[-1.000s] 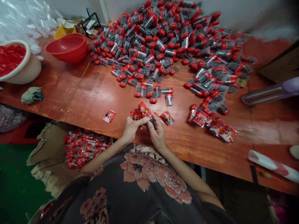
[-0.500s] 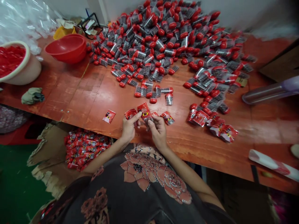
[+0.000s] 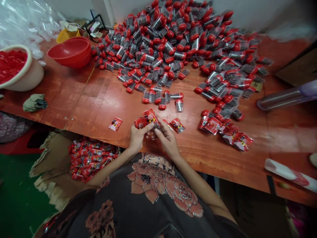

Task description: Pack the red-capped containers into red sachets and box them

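Observation:
Both my hands are closed around a small red printed packet (image 3: 149, 115) just above the front of the table. My left hand (image 3: 137, 136) pinches its left side with the thumb and also holds more red printed packets (image 3: 140, 123) behind the fingers. My right hand (image 3: 168, 139) grips the right side, its thumb pressing near the lower end. Something dark and beaded shows at that lower end, partly hidden by my fingers. A flat red packet (image 3: 177, 125) lies right of my hands, and another single packet (image 3: 115, 124) lies to their left.
A big heap of red-capped clear bottles (image 3: 170, 48) with dark contents covers the back. Wrapped bottles (image 3: 232, 134) lie at right. A red bowl (image 3: 70, 53) and a white bucket (image 3: 34, 74) stand left. A cardboard box (image 3: 51, 172) below holds red packs (image 3: 91, 158).
The red packet in my hands has shifted slightly left and tilted. My right hand's fingers have moved up along its side, and my left thumb has slid down and right.

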A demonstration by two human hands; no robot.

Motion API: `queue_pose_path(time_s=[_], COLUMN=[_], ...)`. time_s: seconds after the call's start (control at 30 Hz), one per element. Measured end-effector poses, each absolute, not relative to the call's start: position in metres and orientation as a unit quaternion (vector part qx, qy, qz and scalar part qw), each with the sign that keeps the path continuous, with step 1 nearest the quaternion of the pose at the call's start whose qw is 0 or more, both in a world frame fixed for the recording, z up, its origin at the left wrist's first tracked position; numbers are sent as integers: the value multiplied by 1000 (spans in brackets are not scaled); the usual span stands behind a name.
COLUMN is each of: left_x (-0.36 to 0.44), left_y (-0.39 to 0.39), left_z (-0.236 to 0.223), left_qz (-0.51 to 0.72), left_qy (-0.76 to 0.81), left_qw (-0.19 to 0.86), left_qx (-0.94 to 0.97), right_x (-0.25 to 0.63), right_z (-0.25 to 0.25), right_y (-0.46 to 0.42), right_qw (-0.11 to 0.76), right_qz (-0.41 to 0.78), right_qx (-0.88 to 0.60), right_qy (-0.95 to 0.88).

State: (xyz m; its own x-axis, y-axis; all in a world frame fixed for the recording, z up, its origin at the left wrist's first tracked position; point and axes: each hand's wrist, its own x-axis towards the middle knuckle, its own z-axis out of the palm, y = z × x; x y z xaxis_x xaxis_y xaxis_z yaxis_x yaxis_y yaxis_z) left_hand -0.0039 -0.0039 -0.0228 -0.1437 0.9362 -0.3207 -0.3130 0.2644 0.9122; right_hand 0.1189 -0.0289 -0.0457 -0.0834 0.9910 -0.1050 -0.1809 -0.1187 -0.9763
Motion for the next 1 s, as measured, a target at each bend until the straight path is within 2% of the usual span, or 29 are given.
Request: queue_pose_path(time_s=[0.23, 0.5, 0.77, 1.0], left_x=[-7, -6, 3, 3], left_y=[-7, -7, -14, -12], left_z=[-27, -34, -41, -37], left_qz=[510, 510, 472, 471], left_qy=[543, 533, 543, 547], left_qw=[609, 625, 653, 649], left_qx=[272, 254, 236, 240], right_x=[122, 121, 124, 127], right_z=[-45, -48, -58, -52], right_y=[-27, -25, -24, -24], right_qw=[474, 531, 536, 519], right_qz=[597, 580, 522, 541], right_qx=[-491, -521, -565, -566], right_qy=[-422, -333, -348, -344])
